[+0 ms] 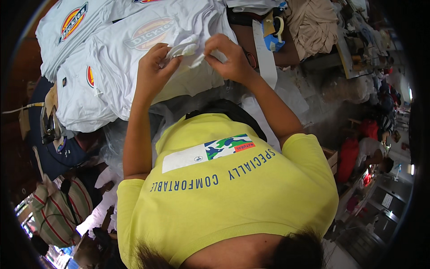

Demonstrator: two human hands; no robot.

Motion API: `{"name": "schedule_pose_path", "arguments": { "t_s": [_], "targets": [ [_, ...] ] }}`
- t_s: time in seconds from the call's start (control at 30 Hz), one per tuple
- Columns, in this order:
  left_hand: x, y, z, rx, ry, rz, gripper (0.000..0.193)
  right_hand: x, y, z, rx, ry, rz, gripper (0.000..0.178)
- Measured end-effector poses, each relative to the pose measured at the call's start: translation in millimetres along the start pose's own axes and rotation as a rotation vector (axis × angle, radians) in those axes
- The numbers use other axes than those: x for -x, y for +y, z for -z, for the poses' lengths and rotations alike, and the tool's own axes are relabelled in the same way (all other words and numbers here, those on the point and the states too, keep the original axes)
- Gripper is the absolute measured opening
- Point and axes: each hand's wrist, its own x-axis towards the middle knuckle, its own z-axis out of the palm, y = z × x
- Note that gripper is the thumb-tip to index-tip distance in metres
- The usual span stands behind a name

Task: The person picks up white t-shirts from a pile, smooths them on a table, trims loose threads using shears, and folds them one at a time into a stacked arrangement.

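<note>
A white T-shirt (121,67) with a faded-looking oval print lies on top of a pile, its near edge bunched up and lifted. My left hand (154,67) pinches a rolled fold of this shirt between thumb and fingers. To its right, my right hand (230,58) has thumb and forefinger closed on another part of the same bunched edge. A short gap separates the two hands, with loose white fabric between them. More white T-shirts (56,38) with coloured oval prints lie stacked at the left.
Right of the pile are a blue tape dispenser (273,42), a long white strip (265,65) and a heap of beige cloth (311,29). Clear plastic (118,145) hangs below the table's edge. A person in striped clothing (62,208) is at lower left; other people sit far right.
</note>
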Motion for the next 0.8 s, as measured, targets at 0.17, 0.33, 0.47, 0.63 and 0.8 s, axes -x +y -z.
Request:
{"name": "schedule_pose_path", "arguments": {
  "t_s": [0.17,0.33,0.47,0.63,0.8],
  "targets": [
    [6.3,11.2,-16.9,-0.279,0.137,-0.222,0.043,-18.7,0.8,-18.8,-0.176,0.103,-0.046,0.024],
    [0.3,-11.0,-7.3,-0.031,0.401,-0.017,0.027,22.0,19.8,-26.9,0.064,0.006,-0.1,0.034],
    [-10.0,-6.8,13.1,0.022,0.44,0.021,0.024,101.0,69.1,-29.8,0.643,-0.61,-0.03,0.035],
    [-11.8,-7.2,7.5,0.172,0.399,0.043,0.022,132.0,92.2,-39.9,0.76,-0.486,0.226,0.032],
    [-9.1,-14.0,8.7,0.121,0.336,0.042,0.02,112.8,74.6,-44.1,0.426,-0.524,0.029,0.026]
  ]
}}
